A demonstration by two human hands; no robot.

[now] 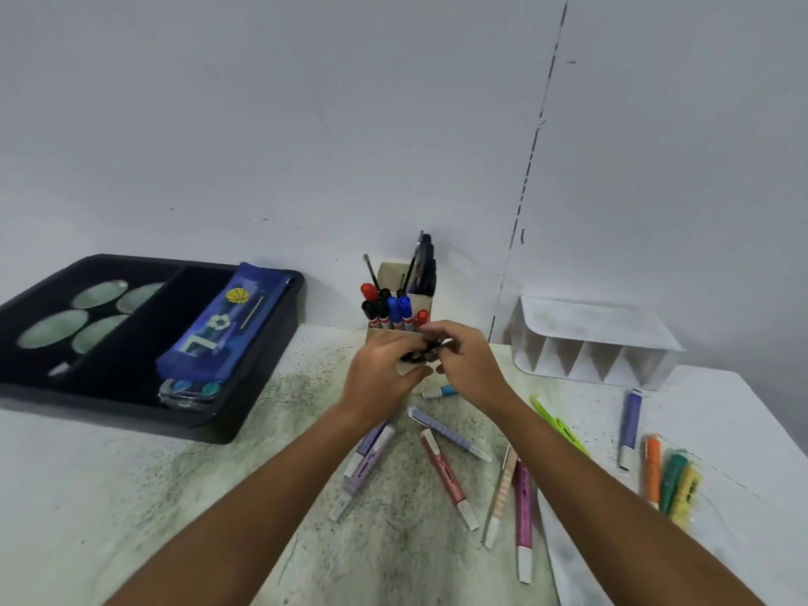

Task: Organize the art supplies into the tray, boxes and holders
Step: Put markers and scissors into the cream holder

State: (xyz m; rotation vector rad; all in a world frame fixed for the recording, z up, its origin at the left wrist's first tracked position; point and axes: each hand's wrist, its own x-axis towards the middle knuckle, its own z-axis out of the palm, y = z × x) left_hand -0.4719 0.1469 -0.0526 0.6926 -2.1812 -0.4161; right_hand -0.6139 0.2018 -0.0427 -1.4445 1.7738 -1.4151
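My left hand [384, 365] and my right hand [465, 358] meet in front of the beige pen holder [404, 299], both gripping a small box of dark items [422, 354] whose contents I cannot make out. The holder carries red, blue and black markers [393, 306] and scissors [426, 266]. Several pastel pens [441, 465] lie scattered on the table below my hands. A black tray [131, 413] at the left holds a blue pencil case [218, 330].
A white divided organizer [590, 338] stands at the back right. A green highlighter [559, 426], a purple pen [629, 426] and orange, teal and yellow markers [669, 474] lie at the right. The wall rises right behind the holder.
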